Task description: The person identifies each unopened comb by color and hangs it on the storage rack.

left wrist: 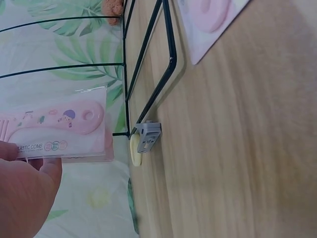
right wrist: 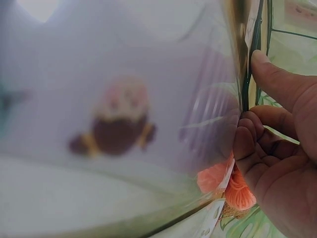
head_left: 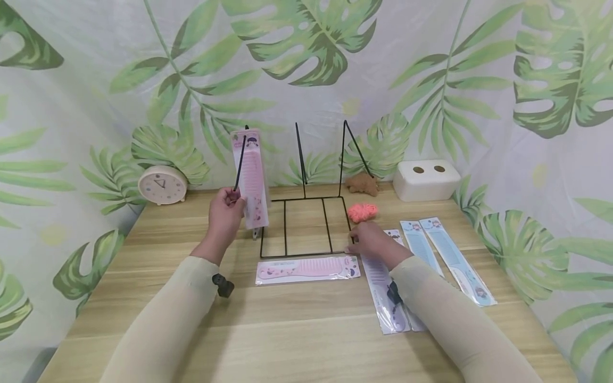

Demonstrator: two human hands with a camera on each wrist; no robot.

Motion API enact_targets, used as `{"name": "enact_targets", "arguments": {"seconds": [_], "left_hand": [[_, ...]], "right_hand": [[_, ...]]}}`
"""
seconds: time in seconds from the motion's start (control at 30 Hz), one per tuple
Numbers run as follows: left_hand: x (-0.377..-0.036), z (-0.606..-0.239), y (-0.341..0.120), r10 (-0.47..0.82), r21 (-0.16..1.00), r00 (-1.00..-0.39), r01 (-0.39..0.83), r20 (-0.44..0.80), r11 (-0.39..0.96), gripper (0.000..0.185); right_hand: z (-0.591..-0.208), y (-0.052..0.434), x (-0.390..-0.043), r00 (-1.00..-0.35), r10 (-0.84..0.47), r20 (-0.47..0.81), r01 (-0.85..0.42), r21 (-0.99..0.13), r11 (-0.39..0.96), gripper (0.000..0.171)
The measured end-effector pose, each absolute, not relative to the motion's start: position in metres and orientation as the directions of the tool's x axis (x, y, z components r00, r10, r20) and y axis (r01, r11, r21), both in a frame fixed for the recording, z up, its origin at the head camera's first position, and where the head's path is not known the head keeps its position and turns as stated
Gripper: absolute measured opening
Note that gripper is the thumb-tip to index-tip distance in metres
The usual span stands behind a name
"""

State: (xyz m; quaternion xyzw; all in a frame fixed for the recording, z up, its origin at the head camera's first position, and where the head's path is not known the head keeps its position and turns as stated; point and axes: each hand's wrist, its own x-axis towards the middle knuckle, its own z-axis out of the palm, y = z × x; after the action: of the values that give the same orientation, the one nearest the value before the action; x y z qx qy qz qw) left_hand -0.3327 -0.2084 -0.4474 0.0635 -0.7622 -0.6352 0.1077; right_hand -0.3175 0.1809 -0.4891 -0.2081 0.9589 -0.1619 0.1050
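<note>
Fingers and thumb of the left hand pinch the edge of a long pink plastic comb in a clear-wrapped card pack, with almost no gap between them. That pack hangs upright, slightly tilted, at the left arm of a black wire rack, one stretch of wire crossing in front of its top. Its comb is pale pink, its teeth in a long row and its handle rounded, with a hole near the end and a printed dark-haired cartoon figure; "PLASTIC COMB" and small round marks are printed lower on the card. Another pink edge shows behind it.

Thumb and curled fingers of the right hand grip the rack's front right corner, close beside a purple comb in a clear-wrapped card pack.

A second pink comb pack lies crosswise on the wood-grain table, just in front of the rack. Two light-blue comb packs lie farther right. Near the rack's right side sits a coral yarn bundle.
</note>
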Motion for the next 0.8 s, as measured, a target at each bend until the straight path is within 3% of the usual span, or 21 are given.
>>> {"name": "enact_targets", "arguments": {"seconds": [0.33,0.8], "left_hand": [[-0.345,-0.449,-0.207,-0.268,0.984,-0.961,0.013,0.061,0.178,0.022],[-0.36,-0.459,-0.212,-0.281,0.955,-0.954,0.017,0.105,0.297,0.028]], "right_hand": [[-0.489,0.182,-0.318,-0.891,-0.432,-0.138,-0.362,-0.36,0.86,0.031],[-0.489,0.182,-0.319,-0.892,-0.426,-0.152,-0.348,-0.371,0.861,0.03]]}}
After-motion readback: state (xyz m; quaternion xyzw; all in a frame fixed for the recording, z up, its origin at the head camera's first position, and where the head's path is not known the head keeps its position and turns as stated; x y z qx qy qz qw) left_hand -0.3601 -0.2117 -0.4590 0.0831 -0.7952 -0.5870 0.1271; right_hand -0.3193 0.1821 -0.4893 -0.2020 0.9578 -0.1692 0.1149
